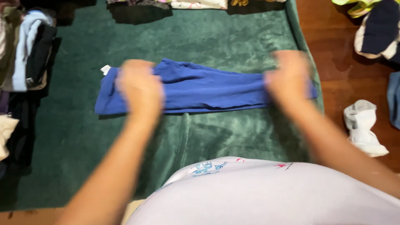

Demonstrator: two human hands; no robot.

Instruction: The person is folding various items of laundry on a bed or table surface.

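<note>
Blue garment (208, 87) lies flat on the green blanket (208, 37), stretched sideways in a long narrow strip, looks already doubled over lengthwise, so folding seems partway done; judging by the length, the ends are not yet brought together and it is not on any pile

Left hand (139, 89) sits on the left part of the strip, fingers curled down into the cloth, looks like it pinches the upper layer, but motion blur means I cannot tell for sure how tight. Right hand (289, 77) is at the right end, fingers bent and closed on the fabric edge, also blurred

Labels: one small white tag (106, 69) sticks out at the top left corner of the garment, squarish, anything on it too small to see. No packages or signs in view

Around: stack of folded clothes (25, 50) at left edge of the blanket, light blue and dark pieces. White sock (363, 127) crumpled on the wooden floor (337, 62) to the right, well apart from the garment. More loose clothes (377, 29) at top right, dark blue and white. Patterned cloth (196, 4) along top edge. Person's pale printed shirt (266, 191) fills the bottom
</note>
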